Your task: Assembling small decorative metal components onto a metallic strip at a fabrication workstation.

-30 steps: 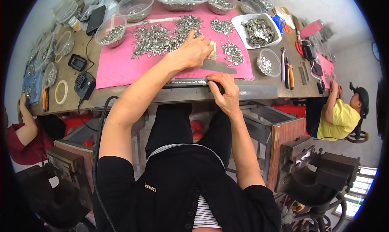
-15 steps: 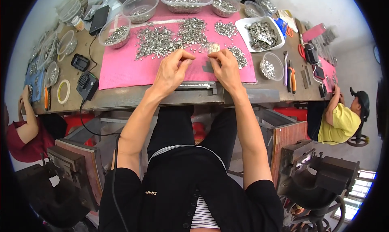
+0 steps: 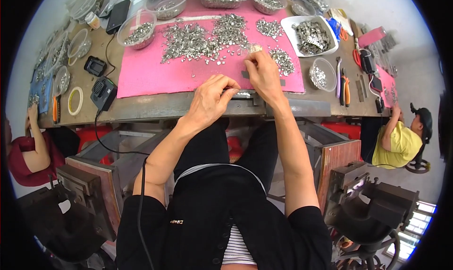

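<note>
My left hand (image 3: 211, 99) is at the table's front edge, thumb and forefinger pinched together beside a narrow metal bar (image 3: 243, 95) with a row of small shiny pieces on it. Anything in that pinch is too small to make out. Farther up, my right hand (image 3: 265, 76) is over the pink mat (image 3: 155, 76), fingers bent together beside a small pale, see-through item (image 3: 255, 48); what they hold is hidden. Small silvery metal pieces lie in loose piles, a large pile (image 3: 185, 41) on the left and a smaller pile (image 3: 282, 61) right of my right hand.
Clear plastic tubs (image 3: 137, 30) and a white tray (image 3: 309, 36) of metal pieces line the mat. Orange-handled pliers (image 3: 347, 91) lie right, a black charger (image 3: 103, 93) with a cable left. A person in yellow (image 3: 398, 142) sits right, another in dark red (image 3: 30, 157) left.
My left hand has come down off the mat to the metal bar at the front edge. My right hand has moved slightly up toward the pale item. The view has shifted a little.
</note>
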The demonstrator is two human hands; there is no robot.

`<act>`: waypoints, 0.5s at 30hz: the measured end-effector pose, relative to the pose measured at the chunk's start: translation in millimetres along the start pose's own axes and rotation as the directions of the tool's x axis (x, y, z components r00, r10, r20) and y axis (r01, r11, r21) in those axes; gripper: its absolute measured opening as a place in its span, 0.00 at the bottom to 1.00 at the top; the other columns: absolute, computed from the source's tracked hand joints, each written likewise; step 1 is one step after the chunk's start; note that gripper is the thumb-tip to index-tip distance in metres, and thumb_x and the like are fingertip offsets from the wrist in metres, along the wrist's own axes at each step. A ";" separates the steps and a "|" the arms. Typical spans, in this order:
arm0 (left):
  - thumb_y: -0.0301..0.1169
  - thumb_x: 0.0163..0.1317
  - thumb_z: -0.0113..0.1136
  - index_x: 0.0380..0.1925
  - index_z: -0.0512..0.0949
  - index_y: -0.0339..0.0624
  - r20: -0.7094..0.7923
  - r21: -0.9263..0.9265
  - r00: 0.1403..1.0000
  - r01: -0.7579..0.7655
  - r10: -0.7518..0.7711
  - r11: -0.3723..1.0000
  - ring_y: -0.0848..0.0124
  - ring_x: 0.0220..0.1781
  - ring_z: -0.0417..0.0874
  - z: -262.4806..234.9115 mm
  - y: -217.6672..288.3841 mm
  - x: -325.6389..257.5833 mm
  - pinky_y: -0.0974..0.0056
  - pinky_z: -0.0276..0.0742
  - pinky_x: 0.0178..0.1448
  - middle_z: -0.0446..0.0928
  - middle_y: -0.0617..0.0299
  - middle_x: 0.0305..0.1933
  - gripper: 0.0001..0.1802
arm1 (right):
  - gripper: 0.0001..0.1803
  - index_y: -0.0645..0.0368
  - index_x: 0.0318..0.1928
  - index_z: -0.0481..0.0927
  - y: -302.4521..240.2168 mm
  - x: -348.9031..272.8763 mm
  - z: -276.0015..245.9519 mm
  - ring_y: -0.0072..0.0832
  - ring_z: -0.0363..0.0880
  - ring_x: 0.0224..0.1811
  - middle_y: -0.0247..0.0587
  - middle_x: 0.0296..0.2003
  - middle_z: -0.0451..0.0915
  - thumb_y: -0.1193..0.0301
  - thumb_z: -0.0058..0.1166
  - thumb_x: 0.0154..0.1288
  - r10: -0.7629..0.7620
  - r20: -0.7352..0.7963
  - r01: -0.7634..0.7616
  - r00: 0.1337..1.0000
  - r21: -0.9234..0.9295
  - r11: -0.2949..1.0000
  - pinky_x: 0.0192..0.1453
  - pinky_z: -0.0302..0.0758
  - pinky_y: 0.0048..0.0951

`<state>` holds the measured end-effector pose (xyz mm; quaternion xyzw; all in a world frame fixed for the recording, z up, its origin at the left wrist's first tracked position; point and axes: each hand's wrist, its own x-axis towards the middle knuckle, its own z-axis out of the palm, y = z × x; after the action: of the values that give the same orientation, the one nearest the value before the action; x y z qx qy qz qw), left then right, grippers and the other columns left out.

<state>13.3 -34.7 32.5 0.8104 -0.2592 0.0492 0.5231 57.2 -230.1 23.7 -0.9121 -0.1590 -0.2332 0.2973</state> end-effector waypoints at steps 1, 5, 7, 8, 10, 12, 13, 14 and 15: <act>0.26 0.64 0.63 0.36 0.80 0.36 -0.026 0.031 0.999 -0.038 0.039 0.999 0.57 0.38 0.80 0.5 -1.6 -1.8 0.54 0.75 0.46 0.80 0.56 0.34 0.05 | 0.06 0.62 0.39 0.81 -12.4 -6.6 -8.4 0.40 0.80 0.37 0.44 0.35 0.81 0.73 0.62 0.65 0.122 0.053 -0.129 0.991 0.183 0.975 0.45 0.73 0.40; 0.26 0.64 0.63 0.36 0.80 0.37 -0.045 0.105 0.995 -0.079 0.084 0.991 0.56 0.38 0.80 6.0 -4.5 -3.5 0.54 0.74 0.46 0.79 0.56 0.34 0.04 | 0.03 0.66 0.40 0.77 -31.0 -42.9 -23.9 0.32 0.78 0.31 0.45 0.33 0.78 0.79 0.57 0.70 0.183 0.081 -0.200 0.980 0.415 0.887 0.39 0.74 0.32; 0.26 0.63 0.63 0.35 0.79 0.39 -0.057 0.187 0.989 -0.125 0.138 0.974 0.56 0.38 0.80 9.2 -5.2 -3.2 0.54 0.73 0.46 0.79 0.57 0.34 0.04 | 0.03 0.66 0.41 0.76 -31.4 -56.9 -22.7 0.35 0.78 0.33 0.45 0.34 0.78 0.80 0.56 0.70 0.188 0.089 -0.208 0.978 0.438 0.875 0.41 0.75 0.33; 0.26 0.63 0.63 0.35 0.79 0.39 -0.055 0.187 0.989 -0.126 0.138 0.974 0.56 0.38 0.80 10.1 -5.1 -3.2 0.54 0.73 0.46 0.79 0.57 0.34 0.04 | 0.03 0.66 0.41 0.75 -31.7 -61.7 -20.1 0.36 0.78 0.34 0.45 0.35 0.78 0.80 0.56 0.70 0.163 0.052 -0.170 0.985 0.416 0.893 0.42 0.75 0.34; 0.25 0.61 0.64 0.35 0.78 0.39 -0.070 0.221 0.984 -0.147 0.166 0.964 0.55 0.38 0.80 11.4 -4.7 -3.6 0.54 0.73 0.46 0.78 0.57 0.34 0.05 | 0.03 0.65 0.40 0.74 -34.4 -66.7 -17.7 0.40 0.78 0.37 0.46 0.37 0.78 0.82 0.55 0.69 0.140 0.010 -0.133 0.990 0.386 0.913 0.45 0.75 0.35; 0.25 0.61 0.65 0.35 0.78 0.39 -0.068 0.231 0.981 -0.160 0.181 0.960 0.55 0.38 0.80 12.4 -5.1 -3.8 0.54 0.74 0.46 0.78 0.56 0.34 0.05 | 0.04 0.65 0.40 0.74 -33.8 -68.2 -16.2 0.41 0.78 0.38 0.46 0.37 0.78 0.82 0.55 0.69 0.142 0.007 -0.134 0.990 0.385 0.913 0.45 0.75 0.36; 0.24 0.61 0.65 0.36 0.78 0.39 -0.067 0.239 0.979 -0.174 0.195 0.955 0.55 0.38 0.80 12.7 -5.2 -3.8 0.54 0.74 0.46 0.78 0.56 0.34 0.06 | 0.04 0.65 0.40 0.74 -33.6 -68.7 -15.8 0.41 0.79 0.38 0.46 0.37 0.78 0.82 0.55 0.69 0.145 0.004 -0.136 0.989 0.382 0.914 0.46 0.75 0.36; 0.24 0.61 0.65 0.36 0.78 0.39 -0.066 0.240 0.979 -0.174 0.195 0.955 0.55 0.38 0.80 12.7 -5.0 -3.9 0.54 0.74 0.46 0.78 0.56 0.34 0.06 | 0.04 0.65 0.40 0.74 -33.9 -68.8 -15.9 0.41 0.79 0.38 0.46 0.37 0.78 0.82 0.55 0.69 0.146 0.003 -0.136 0.989 0.383 0.914 0.46 0.75 0.36; 0.24 0.61 0.65 0.36 0.78 0.38 -0.066 0.241 0.977 -0.180 0.201 0.954 0.55 0.39 0.80 12.7 -4.9 -4.0 0.54 0.74 0.45 0.78 0.56 0.34 0.06 | 0.04 0.65 0.40 0.74 -34.4 -68.6 -16.1 0.41 0.79 0.38 0.46 0.37 0.78 0.82 0.55 0.68 0.140 0.004 -0.131 0.990 0.388 0.912 0.46 0.75 0.36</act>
<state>9.7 -42.8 21.5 0.8346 -0.3047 0.1659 0.4279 -20.5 -223.9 15.6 -0.8412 -0.1347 -0.1870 0.4891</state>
